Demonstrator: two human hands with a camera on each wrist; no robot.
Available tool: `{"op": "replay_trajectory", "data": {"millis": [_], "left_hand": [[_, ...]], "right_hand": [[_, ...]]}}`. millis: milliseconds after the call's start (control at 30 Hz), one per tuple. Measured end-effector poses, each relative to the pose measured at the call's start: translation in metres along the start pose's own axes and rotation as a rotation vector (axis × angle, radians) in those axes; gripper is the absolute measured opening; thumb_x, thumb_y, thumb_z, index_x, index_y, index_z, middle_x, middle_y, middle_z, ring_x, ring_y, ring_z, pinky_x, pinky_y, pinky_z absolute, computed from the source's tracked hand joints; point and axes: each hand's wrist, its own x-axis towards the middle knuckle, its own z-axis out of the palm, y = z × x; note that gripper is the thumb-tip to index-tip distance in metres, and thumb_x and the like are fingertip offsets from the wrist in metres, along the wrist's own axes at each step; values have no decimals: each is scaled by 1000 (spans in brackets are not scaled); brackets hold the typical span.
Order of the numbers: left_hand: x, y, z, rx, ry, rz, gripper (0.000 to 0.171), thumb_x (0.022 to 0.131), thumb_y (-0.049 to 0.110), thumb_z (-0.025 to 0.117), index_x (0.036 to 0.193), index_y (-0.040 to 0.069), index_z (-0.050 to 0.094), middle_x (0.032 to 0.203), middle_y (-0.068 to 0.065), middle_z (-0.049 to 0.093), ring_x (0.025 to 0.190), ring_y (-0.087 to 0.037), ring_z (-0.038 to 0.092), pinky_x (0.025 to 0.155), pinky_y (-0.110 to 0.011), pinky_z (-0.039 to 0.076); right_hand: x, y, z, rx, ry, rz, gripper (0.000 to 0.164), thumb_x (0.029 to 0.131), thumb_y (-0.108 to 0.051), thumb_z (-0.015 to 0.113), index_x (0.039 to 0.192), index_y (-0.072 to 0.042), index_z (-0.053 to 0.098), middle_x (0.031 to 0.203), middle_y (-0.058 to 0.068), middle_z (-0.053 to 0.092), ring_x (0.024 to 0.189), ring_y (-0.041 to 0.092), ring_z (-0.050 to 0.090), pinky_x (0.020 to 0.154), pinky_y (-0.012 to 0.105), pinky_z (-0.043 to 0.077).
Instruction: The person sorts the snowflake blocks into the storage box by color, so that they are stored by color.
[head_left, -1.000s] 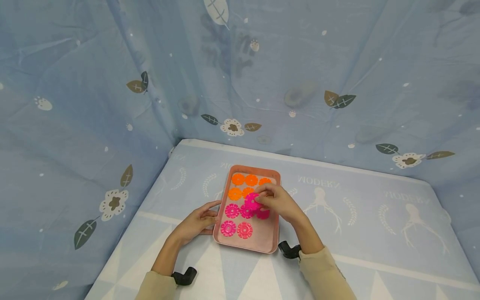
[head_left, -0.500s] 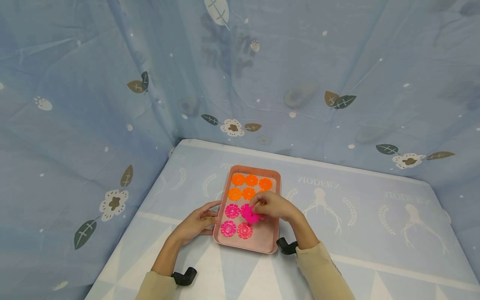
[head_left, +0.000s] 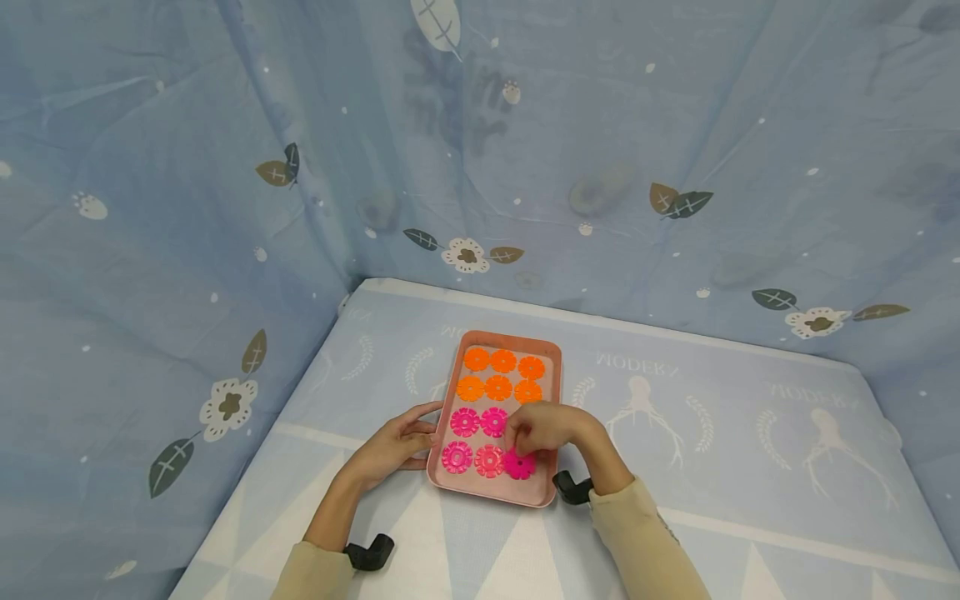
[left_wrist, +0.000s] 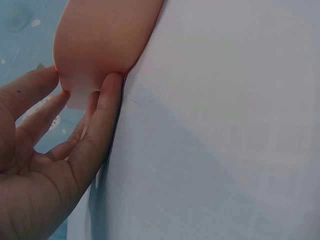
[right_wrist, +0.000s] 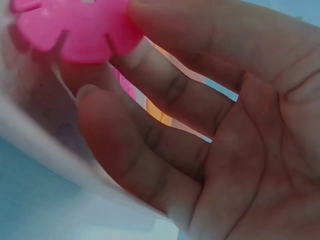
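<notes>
A pink tray [head_left: 491, 492] lies on the table and holds rows of flower-shaped notched plastic discs. Several orange discs [head_left: 498, 387] fill its far half, with magenta discs [head_left: 464, 422] and a coral-pink disc [head_left: 489, 460] nearer. My right hand [head_left: 546, 427] pinches a magenta disc [head_left: 520, 464] by its edge, low over the tray's near right part, beside the coral one. In the right wrist view, the thumb lies against that magenta disc [right_wrist: 80, 30]. My left hand [head_left: 393, 450] rests spread fingertips on the tray's left outer wall, as the left wrist view [left_wrist: 90, 45] also shows.
A patterned blue-and-white cloth [head_left: 750, 467] covers the table. Blue curtains [head_left: 570, 150] hang behind it and at the left. Black wrist mounts [head_left: 369, 552] stick out from both wrists, the right one [head_left: 573, 488] close to the tray's near right corner.
My right hand has brought the magenta disc from over the tray's middle down to its near right part. More orange discs show now. My left hand stays at the tray's left side.
</notes>
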Motion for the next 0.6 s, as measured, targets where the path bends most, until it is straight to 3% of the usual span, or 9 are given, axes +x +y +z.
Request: {"op": "replay_trajectory", "data": {"millis": [267,467,600], "left_hand": [[0,2,0,-7,-5,2,57,102,15,61,155,17,39,130,-21,51,109,-31,62,84,-45,57],[0,2,0,-8,-3,3,57,102,15,60,155,16,39,128,-21,52,107,-30,62,84,-44,57],[0,1,0,-7,-3,4,57,102,14,59,155,16,39,129,-21,52,108,-31,62,84,-44,57]], "right_hand": [[2,-3,1,-61,1,55,14,90,-1,68,87,-13,75,73,-6,61,62,13,52,61,28,48],[2,-5,0,-97,17,47,12,90,-4,71,87,-14,77,78,-6,62,76,15,54,69,31,50],[-1,-5,-2,-99,40,44,10,90,-4,71,89,-12,77,79,-6,62,76,14,54,70,31,49]]}}
